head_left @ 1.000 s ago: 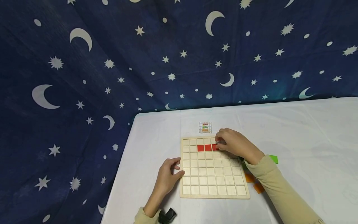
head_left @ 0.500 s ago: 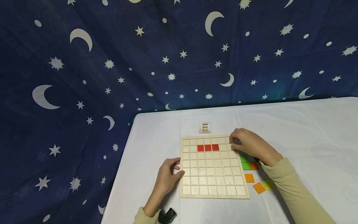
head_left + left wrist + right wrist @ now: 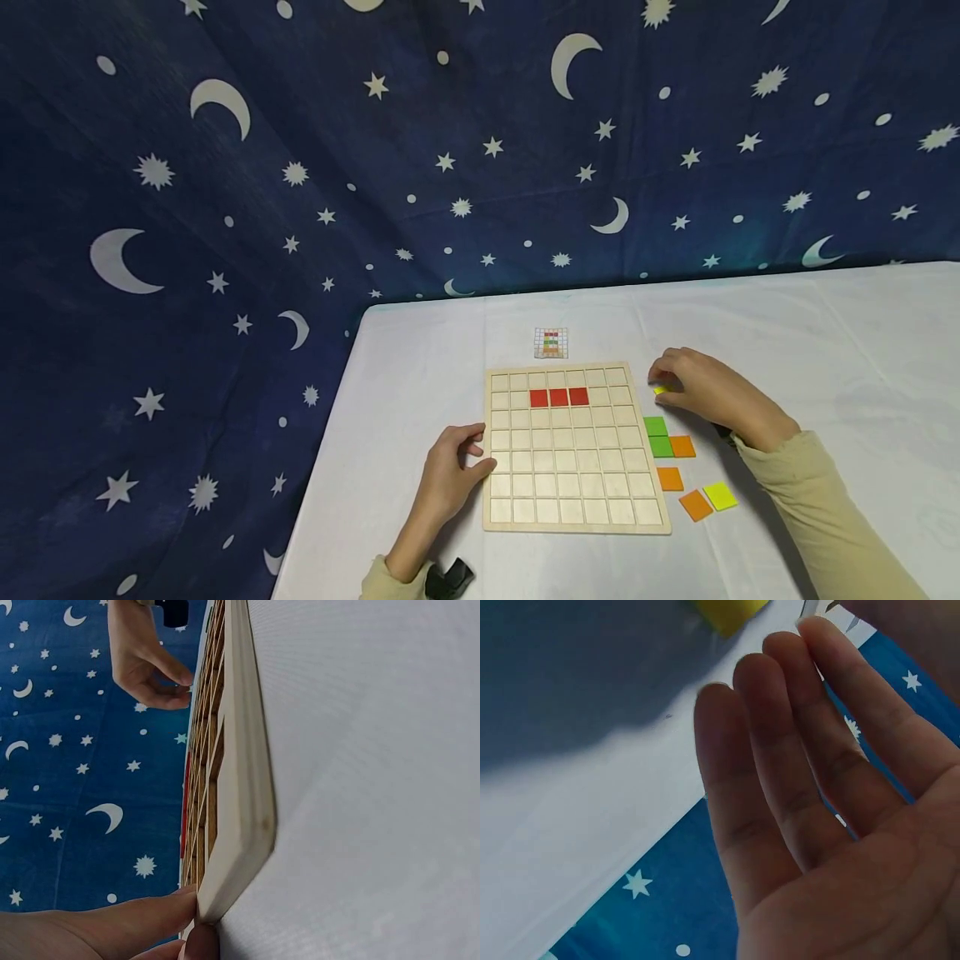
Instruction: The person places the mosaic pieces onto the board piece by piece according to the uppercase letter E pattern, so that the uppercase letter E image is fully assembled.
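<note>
My left hand (image 3: 450, 471) stays at the left edge of a wooden grid board (image 3: 573, 483). Its thumb touches the rim, also seen in the left wrist view, where the board (image 3: 244, 772) appears edge-on. Three red square tiles (image 3: 558, 397) fill neighbouring cells in the board's second row. Beyond the board's right edge, my right hand (image 3: 708, 387) is over a yellow tile (image 3: 661, 390), partly hidden by the fingers. In the right wrist view its fingers (image 3: 780, 742) are extended, and a yellow tile (image 3: 731, 613) lies apart from them on the cloth.
Right of the board lie green tiles (image 3: 660, 447), several orange tiles (image 3: 696, 505) and another yellow tile (image 3: 721, 496). A small coloured pattern card (image 3: 551, 342) lies behind the board. A black object (image 3: 450, 578) is near the left wrist. The white table (image 3: 825, 350) meets a starry curtain (image 3: 480, 167).
My right hand has left the third red tile, which now lies uncovered in its cell, and moved right, off the board to the yellow tile. The left hand has stayed put.
</note>
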Available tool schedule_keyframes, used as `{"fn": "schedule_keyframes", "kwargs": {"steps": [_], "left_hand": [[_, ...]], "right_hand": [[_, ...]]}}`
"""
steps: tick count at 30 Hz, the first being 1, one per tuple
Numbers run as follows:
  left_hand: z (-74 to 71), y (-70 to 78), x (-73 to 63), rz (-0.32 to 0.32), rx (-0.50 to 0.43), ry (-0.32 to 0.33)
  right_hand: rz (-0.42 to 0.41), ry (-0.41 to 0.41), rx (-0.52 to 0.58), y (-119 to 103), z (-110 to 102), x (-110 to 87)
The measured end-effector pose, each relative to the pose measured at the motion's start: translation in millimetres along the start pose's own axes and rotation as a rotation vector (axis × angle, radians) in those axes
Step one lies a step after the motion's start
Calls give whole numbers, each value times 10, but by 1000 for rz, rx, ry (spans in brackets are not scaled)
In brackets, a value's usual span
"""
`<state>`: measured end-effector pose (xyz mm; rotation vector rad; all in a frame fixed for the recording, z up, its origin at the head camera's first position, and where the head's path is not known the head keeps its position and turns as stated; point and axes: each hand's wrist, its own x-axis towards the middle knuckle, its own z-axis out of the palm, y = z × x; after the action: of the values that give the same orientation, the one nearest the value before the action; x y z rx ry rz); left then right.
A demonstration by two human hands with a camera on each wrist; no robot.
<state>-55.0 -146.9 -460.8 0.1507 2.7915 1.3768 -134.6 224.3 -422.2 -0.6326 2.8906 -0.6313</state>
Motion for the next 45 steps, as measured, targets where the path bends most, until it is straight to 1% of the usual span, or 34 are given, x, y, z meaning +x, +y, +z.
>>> {"fn": "schedule_keyframes", "kwargs": {"steps": [7,14,17,23,30,39,45], "left_hand": [[0,-7,-2,-2,6,-1],[-2,2,-2,-8,1,0],[-2,-1,-3,-7,1,-3],[0,-6,-2,-1,-1,-1],[0,-4,-2,3,5,2],[-3,0,-3,7,4,0],[-4,5,-7,11,18,3]], "right_hand": [[-6,-32,-11,102,12,-32],[20,-37,-11,129,20,-43],[25,-35,-1,129,18,-40],[34,-40,53,127,8,-26],[59,-48,49,105,-36,-24],[41,-18,42,13,-96,-25],[38,-26,72,-102,-117,12]]}}
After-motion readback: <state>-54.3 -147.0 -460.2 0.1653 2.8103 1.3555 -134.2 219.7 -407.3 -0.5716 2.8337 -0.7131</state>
